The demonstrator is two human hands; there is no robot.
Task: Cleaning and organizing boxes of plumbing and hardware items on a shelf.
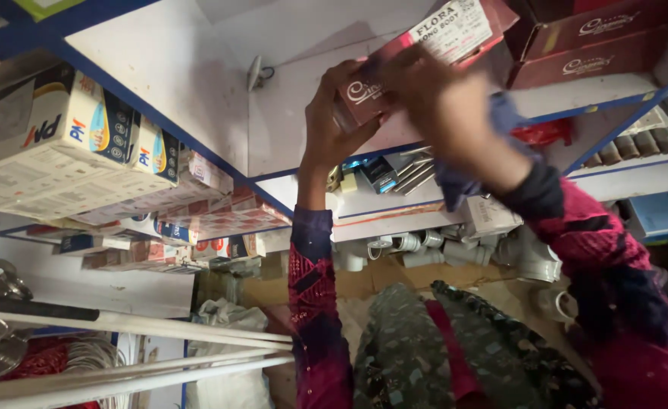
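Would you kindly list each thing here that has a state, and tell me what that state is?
Maroon box: closed, held up at the shelf in both hands.
Left hand: grip closed on the box's end.
Right hand: grip on the box's side, blurred.
Maroon boxes on the shelf: closed, stacked.
White cartons: closed, shelved.
White pipe fittings: loose, piled.

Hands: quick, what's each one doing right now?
Left hand: closed on the end of the dark red box.
Right hand: gripping the same box, blurred.

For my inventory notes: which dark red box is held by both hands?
The dark red box with the white label; left hand and right hand grip it, unlike the shelved ones.
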